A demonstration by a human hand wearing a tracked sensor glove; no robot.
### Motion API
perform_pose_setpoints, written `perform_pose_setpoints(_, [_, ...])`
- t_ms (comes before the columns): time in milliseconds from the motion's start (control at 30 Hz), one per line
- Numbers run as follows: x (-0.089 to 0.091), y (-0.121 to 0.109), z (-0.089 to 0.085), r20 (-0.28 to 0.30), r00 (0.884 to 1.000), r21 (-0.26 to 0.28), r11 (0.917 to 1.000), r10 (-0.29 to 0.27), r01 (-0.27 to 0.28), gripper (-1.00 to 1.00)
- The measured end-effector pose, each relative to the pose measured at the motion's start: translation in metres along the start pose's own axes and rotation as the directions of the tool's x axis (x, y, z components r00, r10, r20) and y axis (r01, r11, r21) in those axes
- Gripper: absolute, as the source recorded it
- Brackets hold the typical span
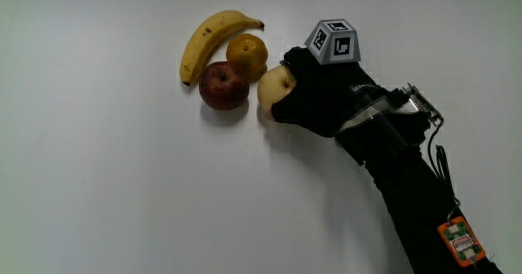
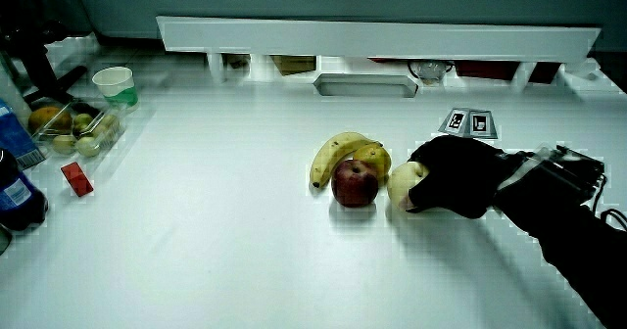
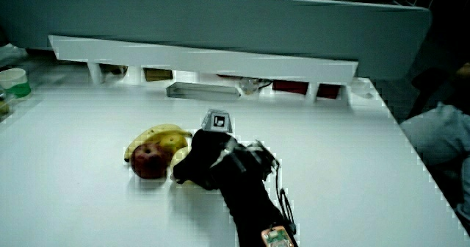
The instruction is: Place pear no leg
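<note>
Forearm and hand (image 1: 322, 99) reach in from my side, fingers clamped on the pear (image 1: 274, 87), which sits on the worktop (image 1: 122, 192) touching the apple (image 1: 223, 86).

A black fabric glove covers the hand (image 1: 314, 95), topped by a grey cube with black-and-white markings (image 1: 334, 42). A black sleeve (image 1: 424, 209) carries silver wrist hardware (image 1: 416, 103), a thin cable and an orange tag (image 1: 461, 240)

Gloved hand (image 1: 322, 95) low on the surface, palm down, fingers (image 1: 285, 107) curled around the pear (image 1: 275, 86); forearm (image 1: 408, 184) stretches back toward the person.
</note>
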Motion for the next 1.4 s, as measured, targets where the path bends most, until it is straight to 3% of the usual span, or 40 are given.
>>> perform_pose_setpoints(133, [-0.001,0.002,0.0,0.018,1.0,-0.015,0.9997,-0.017,0.017,0.0])
perform_pose_setpoints(200, [0.001,0.003,-0.001,-0.01,1.0,-0.036,0.9992,-0.019,0.019,0.0])
perform_pose_setpoints(267, [0.0,0.003,-0.002,0.007,1.0,-0.04,0.9991,-0.017,0.017,0.0])
perform_pose_setpoints(333, [0.004,0.003,-0.003,-0.026,0.999,-0.042,0.9988,-0.025,0.024,0.0])
perform_pose_setpoints(400, [0.003,0.002,-0.004,-0.015,1.0,-0.044,0.9988,-0.023,0.022,0.0])
perform_pose_setpoints(633, [0.008,0.001,-0.011,-0.04,0.999,-0.087,0.9962,-0.015,0.012,-0.44])
perform_pose_setpoints(700, [0.008,-0.001,-0.012,-0.023,0.999,-0.085,0.996,-0.028,0.026,-0.56])
perform_pose_setpoints(867, [0.008,-0.012,-0.013,-0.019,1.0,-0.113,0.9936,-0.006,0.004,-0.87])
perform_pose_setpoints(967, [0.007,-0.021,-0.007,0.006,1.0,-0.053,0.9986,0.002,-0.001,-1.0])
perform_pose_setpoints(1067, [0.002,-0.034,0.002,0.0,0.999,-0.057,0.9979,0.032,-0.032,-1.0])
perform_pose_setpoints(1100, [0.003,-0.039,0.004,0.017,1.0,-0.041,0.9991,0.015,-0.014,-1.0])
perform_pose_setpoints(1133, [0.0,-0.047,0.007,0.017,0.999,-0.031,0.9987,0.041,-0.04,-1.0])
perform_pose_setpoints(1233, [-0.004,-0.062,0.014,0.038,0.998,-0.022,0.9984,0.052,-0.051,-1.0])
perform_pose_setpoints(1367, [-0.012,-0.086,0.016,0.114,0.992,-0.006,0.9983,0.059,-0.058,-1.0])
perform_pose_setpoints(1400, [-0.013,-0.093,0.016,0.174,0.984,0.039,0.9978,0.046,-0.054,-1.0])
